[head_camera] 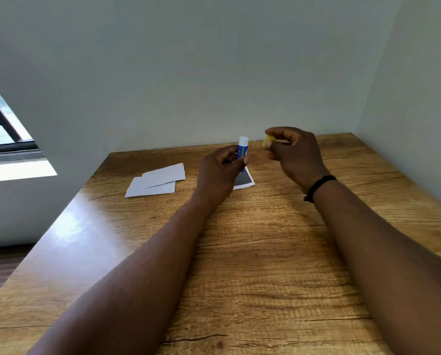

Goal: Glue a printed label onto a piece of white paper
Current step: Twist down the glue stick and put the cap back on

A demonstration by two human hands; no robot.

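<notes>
My left hand (220,172) grips a blue glue stick (243,149) upright above the table, its white top uncovered. To its right, my right hand (295,155) pinches the stick's yellow cap (268,141) between thumb and fingers, a short way from the stick. Under my left hand lies the printed label (244,181), a dark print with a white border, partly hidden by the hand. Two overlapping pieces of white paper (158,181) rest flat on the table to the left of the label.
The wooden table (252,252) stands in a corner, with walls close behind and on the right. Its left edge runs diagonally toward a window (1,124) at the left. A black band circles my right wrist (318,187).
</notes>
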